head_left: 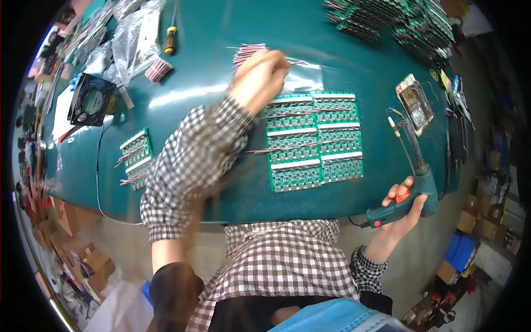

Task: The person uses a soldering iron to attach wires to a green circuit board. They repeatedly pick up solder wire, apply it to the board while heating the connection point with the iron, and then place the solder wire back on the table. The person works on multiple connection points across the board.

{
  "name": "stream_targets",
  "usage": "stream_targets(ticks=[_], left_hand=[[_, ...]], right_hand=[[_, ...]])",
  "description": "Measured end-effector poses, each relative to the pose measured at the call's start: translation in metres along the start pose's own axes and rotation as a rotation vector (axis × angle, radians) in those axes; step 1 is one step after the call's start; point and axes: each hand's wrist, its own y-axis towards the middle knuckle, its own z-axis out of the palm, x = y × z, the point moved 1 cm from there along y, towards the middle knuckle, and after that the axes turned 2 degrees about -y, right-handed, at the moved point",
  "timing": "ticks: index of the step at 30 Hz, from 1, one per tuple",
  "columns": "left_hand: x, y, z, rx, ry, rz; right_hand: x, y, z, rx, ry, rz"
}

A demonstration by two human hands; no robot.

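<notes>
Here, the right hand clamps a green, orange-triggered soldering gun, the left hand's grip unclear.

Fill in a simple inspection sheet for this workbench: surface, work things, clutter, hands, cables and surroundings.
Surface: green tabletop, shiny, with light reflections.
Work things: circuit boards in a two-column block, with thin wires lying across; a wire bundle beyond.
Clutter: plastic bags, a screwdriver, a fan, stacked boards.
Hands: left hand at the wire bundle, grip unclear; right hand holds a green tool with an orange trigger.
Cables: a dark cord on the left; another short stretch at the tool's handle end.
Surroundings: cardboard boxes at left, a blue bin at right.
</notes>
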Motion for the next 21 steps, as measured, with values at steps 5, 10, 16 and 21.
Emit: stream_targets(ticks=[5,10,16,21], left_hand=[[0.025,0.052,0.053,0.017,0.323,0.006],[0.057,0.062,0.075,0.215,0.105,-0.003],[0.073,0.054,0.063,0.172,0.03,0.056],[0.043,0.008,0.024,0.151,-0.274,-0.032]], right_hand=[[0.02,-0.011,-0.029,-0.15,-0.058,-0.121],[0.034,-0.017,-0.076,-0.362,-0.001,-0.14],[0.031,-0.03,-0.105,-0.358,0.095,-0.228],[-0.012,-0.011,-0.091,-0.414,0.265,-0.067]])
